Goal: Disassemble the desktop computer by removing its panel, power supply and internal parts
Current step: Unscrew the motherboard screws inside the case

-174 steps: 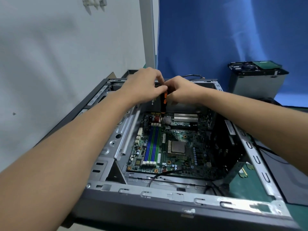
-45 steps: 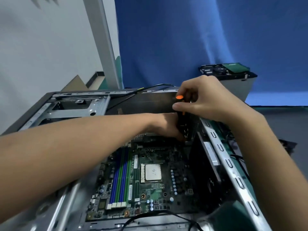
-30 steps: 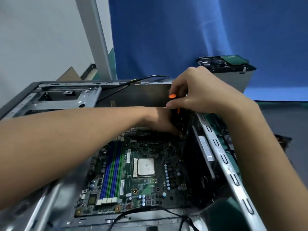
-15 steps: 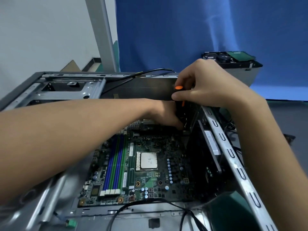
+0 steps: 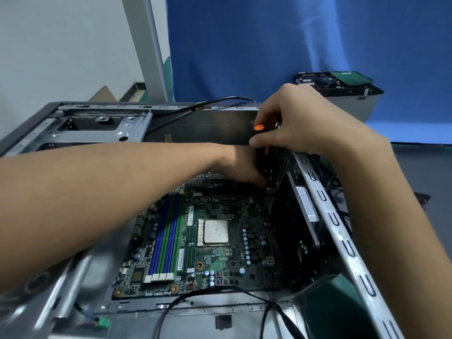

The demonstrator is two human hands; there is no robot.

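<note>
Blue backdrop, white wall, grey upright post between.

We counted two hands, the left hand and the right hand, one screwdriver, one case, one board, one chip and four memory slots, two blue and two green. We saw one grey box behind.

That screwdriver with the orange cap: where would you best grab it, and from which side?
By its handle, from above. The screwdriver stands nearly upright in the far right corner of the case, orange cap up. The right hand pinches the handle there, and the left hand crowds its lower end, so the top seems the freest way in.
</note>
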